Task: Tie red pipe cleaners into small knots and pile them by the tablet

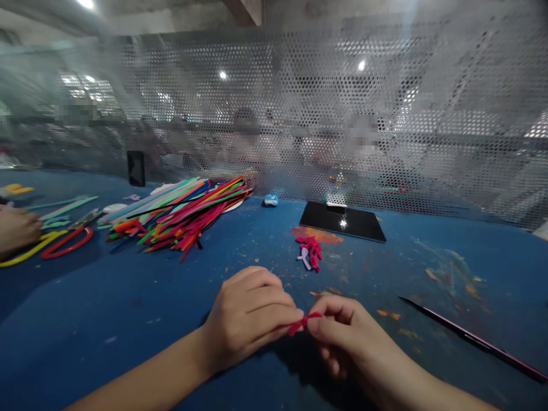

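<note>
Between my two hands is a short red pipe cleaner point(295, 327), bent into a small shape just above the blue table. My left hand point(252, 314) has its fingers pressed together on the left end of it. With thumb and forefinger, my right hand point(342, 331) pinches the other end. A little beyond my hands lie several twisted red pipe-cleaner pieces point(314, 246) and a small lilac piece point(304, 258). Towards the left sits a big pile of pipe cleaners point(184, 214) in many colours.
A black tablet point(343, 221) lies near the perforated metal screen point(299, 114). On the right is a long dark, pointed stick point(471, 339). Scissors with red handles point(68, 242), a yellow loop point(34, 249) and another person's hand point(17, 228) are at left. A phone point(136, 168) stands behind.
</note>
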`<action>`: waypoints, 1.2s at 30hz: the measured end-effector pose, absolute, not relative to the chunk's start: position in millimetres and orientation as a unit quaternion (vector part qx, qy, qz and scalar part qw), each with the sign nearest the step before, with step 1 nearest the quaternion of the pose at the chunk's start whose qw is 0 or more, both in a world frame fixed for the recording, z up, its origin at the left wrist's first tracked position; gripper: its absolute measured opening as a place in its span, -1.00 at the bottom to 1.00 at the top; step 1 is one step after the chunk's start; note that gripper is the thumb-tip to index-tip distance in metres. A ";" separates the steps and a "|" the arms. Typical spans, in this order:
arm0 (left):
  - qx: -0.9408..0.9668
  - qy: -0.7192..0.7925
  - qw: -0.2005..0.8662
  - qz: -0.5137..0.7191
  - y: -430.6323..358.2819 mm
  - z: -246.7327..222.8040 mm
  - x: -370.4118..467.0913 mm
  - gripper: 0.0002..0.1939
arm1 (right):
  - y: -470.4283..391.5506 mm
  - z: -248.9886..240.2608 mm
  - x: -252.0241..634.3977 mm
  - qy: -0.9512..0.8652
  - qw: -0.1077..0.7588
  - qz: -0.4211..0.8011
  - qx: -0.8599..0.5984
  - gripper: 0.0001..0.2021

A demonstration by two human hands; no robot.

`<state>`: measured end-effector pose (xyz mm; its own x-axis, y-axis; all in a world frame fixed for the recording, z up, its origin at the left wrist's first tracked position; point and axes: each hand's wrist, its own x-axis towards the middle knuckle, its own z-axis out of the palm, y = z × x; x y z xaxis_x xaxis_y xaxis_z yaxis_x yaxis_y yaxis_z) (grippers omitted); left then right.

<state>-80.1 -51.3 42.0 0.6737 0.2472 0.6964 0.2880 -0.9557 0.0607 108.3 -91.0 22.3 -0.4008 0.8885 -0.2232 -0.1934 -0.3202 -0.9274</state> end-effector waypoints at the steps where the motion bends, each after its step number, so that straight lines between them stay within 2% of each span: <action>1: -0.915 -0.152 0.019 -0.374 -51.4 41.7 -80.2 -0.90 | -90.0 21.8 108.8 -0.472 0.384 0.686 -0.398 -0.84; 5: -0.917 -0.160 0.008 -0.366 -51.4 40.6 -80.6 -0.89 | -86.9 21.1 110.4 -0.587 0.399 0.569 -0.416 -0.88; 10: -0.920 -0.164 -0.005 -0.355 -51.3 40.9 -79.0 -0.91 | -85.5 20.4 115.3 -0.729 0.403 0.364 -0.416 -0.92; 12: -0.917 -0.192 -0.054 -0.345 -52.0 41.4 -76.4 -0.93 | -83.9 18.7 117.5 -0.757 0.409 0.311 -0.403 -0.91; 15: -0.876 -0.300 -0.200 -0.319 -53.1 41.1 -71.2 -0.88 | -78.5 13.5 119.4 -0.758 0.435 0.273 -0.403 -0.89; 18: -0.792 -0.387 -0.379 -0.281 -52.1 38.0 -66.5 -0.71 | -71.1 7.2 119.1 -0.731 0.451 0.281 -0.429 -0.88; 21: -0.732 -0.398 -0.488 -0.258 -49.6 33.6 -63.6 -0.72 | -65.6 3.2 117.9 -0.705 0.447 0.314 -0.453 -0.89; 30: -0.710 -0.441 -0.475 -0.274 -49.8 35.5 -59.5 -0.79 | -66.4 4.8 117.6 -0.728 0.426 0.304 -0.442 -0.86; 36: -0.725 -0.433 -0.479 -0.240 -46.9 37.4 -60.0 -0.80 | -65.5 3.5 117.9 -0.677 0.407 0.423 -0.444 -0.78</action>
